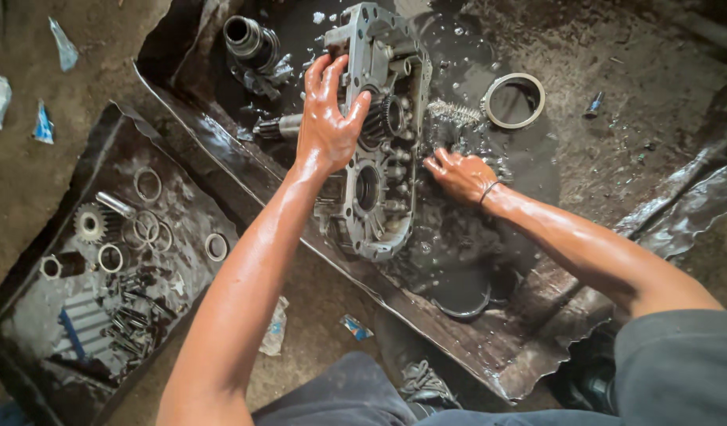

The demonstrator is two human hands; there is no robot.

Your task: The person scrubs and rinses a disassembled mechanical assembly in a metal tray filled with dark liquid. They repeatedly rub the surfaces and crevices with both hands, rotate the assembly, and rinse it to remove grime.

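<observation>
Left grip (325, 118) steadies upright gear housing (377, 142).

Grey metal housing (377, 134), black oily liquid (489, 170), blue strip (71, 333) in tray.

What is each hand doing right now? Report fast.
Left hand: open grip, palm and fingers gripping the edge of the grey cast-metal gear housing.
Right hand: at the housing's side in dark oily liquid; grip unclear.

The right hand (460, 175) dips its fingertips into the dark liquid, so they can't be seen. The left hand (326, 118) covers part of the metal housing (377, 134). Small bolts (130, 319) in the side tray (32, 260) blur together, uncountable. The bottom edge cuts off both arms.
</observation>
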